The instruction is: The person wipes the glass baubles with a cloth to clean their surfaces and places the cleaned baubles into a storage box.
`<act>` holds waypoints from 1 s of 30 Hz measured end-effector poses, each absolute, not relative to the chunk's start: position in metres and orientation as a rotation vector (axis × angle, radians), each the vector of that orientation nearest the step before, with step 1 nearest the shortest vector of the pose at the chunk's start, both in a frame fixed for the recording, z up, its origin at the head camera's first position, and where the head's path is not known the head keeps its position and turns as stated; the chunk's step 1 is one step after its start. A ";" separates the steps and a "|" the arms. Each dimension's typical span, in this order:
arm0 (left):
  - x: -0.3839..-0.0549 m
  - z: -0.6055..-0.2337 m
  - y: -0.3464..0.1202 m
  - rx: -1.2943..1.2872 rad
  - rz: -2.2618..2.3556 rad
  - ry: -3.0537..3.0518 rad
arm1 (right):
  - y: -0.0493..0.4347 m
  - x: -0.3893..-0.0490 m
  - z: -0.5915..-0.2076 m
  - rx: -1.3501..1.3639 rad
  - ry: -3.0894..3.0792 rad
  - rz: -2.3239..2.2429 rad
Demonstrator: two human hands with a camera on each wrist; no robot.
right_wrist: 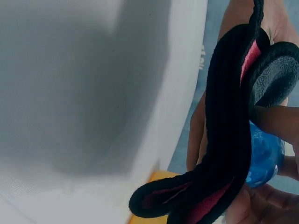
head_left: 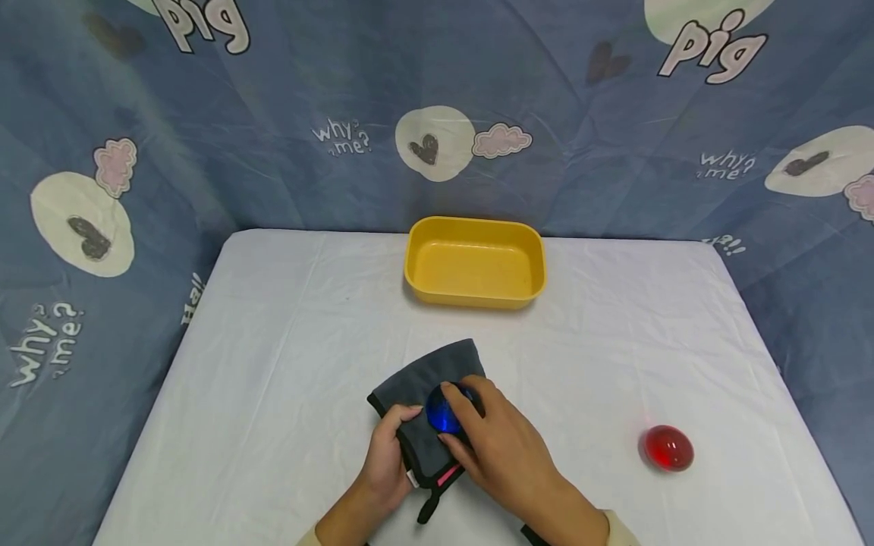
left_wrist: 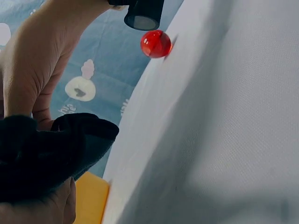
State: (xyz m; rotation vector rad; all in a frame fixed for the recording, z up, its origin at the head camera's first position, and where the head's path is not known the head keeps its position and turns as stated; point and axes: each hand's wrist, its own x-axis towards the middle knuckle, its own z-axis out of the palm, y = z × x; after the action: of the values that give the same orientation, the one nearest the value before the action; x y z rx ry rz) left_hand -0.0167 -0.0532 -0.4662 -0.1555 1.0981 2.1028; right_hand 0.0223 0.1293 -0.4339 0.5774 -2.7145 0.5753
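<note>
Well in from the far edge of the desk, the right hand grips the blue ball on the soft cloth that the left hand pinches; the ball looks hard, slippery, best held round its middle.

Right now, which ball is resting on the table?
The red ball, on the white tablecloth; the right hand holds the blue ball against the gray cloth.
</note>
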 end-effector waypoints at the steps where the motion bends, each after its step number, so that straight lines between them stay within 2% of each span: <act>1: -0.017 -0.466 -0.053 -0.151 2.102 1.095 | 0.129 0.022 -0.434 0.577 -2.714 0.575; 23: -0.015 -0.465 -0.051 -0.085 2.096 1.044 | 0.125 0.017 -0.437 0.310 -2.680 0.786; 30: -0.017 -0.464 -0.051 -0.096 2.092 1.085 | 0.128 0.018 -0.432 0.303 -2.748 0.748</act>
State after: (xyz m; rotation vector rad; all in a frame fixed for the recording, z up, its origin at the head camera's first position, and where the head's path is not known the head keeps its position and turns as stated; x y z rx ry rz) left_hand -0.0171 -0.0510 -0.4637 -0.0961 1.0850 2.0924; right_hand 0.0178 0.1284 -0.4324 0.3029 -2.7477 0.7481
